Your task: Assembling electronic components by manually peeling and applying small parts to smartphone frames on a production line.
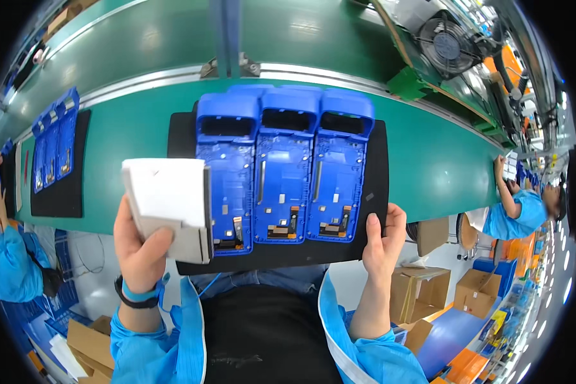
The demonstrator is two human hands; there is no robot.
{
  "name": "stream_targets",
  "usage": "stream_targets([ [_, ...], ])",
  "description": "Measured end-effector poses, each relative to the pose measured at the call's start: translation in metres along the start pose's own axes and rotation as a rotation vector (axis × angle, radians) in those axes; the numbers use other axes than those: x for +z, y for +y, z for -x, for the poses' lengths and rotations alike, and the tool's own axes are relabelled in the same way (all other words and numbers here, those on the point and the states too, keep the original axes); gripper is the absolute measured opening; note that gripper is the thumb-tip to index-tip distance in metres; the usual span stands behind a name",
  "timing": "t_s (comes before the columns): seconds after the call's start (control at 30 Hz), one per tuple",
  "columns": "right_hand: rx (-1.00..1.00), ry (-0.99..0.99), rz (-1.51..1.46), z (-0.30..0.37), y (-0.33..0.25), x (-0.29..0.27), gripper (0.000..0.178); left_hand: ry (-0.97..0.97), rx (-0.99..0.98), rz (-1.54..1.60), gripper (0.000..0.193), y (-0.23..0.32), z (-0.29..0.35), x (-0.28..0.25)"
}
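Observation:
My left hand (141,246) is closed around a stack of flat rectangular pieces (173,192), white on top with grey layers at the edge. It hovers over the left side of a black mat (278,256). Three blue plastic device housings (281,173) lie side by side on that mat, with more blue tops behind them. Each front housing has a window opening at the far end and small circuit parts at the near end. At the mat's near right edge is my right hand (383,240), thumb and fingers apart, with nothing visible between them.
The green bench (429,166) runs across, with a metal rail (339,78) behind. Another mat (57,201) with blue housings (54,147) lies left. A fan (446,45) stands back right. Co-workers in blue sit on both sides. Cardboard boxes (419,291) stand below right.

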State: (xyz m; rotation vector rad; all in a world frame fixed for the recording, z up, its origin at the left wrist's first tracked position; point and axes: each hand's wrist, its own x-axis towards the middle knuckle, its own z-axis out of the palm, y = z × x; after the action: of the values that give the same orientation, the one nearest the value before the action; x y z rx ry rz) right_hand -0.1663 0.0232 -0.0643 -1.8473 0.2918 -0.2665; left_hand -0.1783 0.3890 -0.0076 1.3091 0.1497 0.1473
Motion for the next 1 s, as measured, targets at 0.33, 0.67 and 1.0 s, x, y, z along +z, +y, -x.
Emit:
stream_targets([
  [0.33, -0.112, 0.005, -0.115, -0.052, 0.031, -0.121, 0.030, -0.392, -0.207, 0.249, 0.075, 0.020, 0.018, 0.087],
  [0.67, -0.157, 0.160, 0.704, -0.111, 0.058, -0.207, 0.026, -0.788, -0.258, 0.282, 0.053, -0.051, -0.005, 0.222],
  [1.0, -0.183, 0.039, 0.153, -0.001, -0.004, -0.087, 0.037, -0.905, -0.499, 0.449, 0.048, -0.081, -0.015, 0.296],
])
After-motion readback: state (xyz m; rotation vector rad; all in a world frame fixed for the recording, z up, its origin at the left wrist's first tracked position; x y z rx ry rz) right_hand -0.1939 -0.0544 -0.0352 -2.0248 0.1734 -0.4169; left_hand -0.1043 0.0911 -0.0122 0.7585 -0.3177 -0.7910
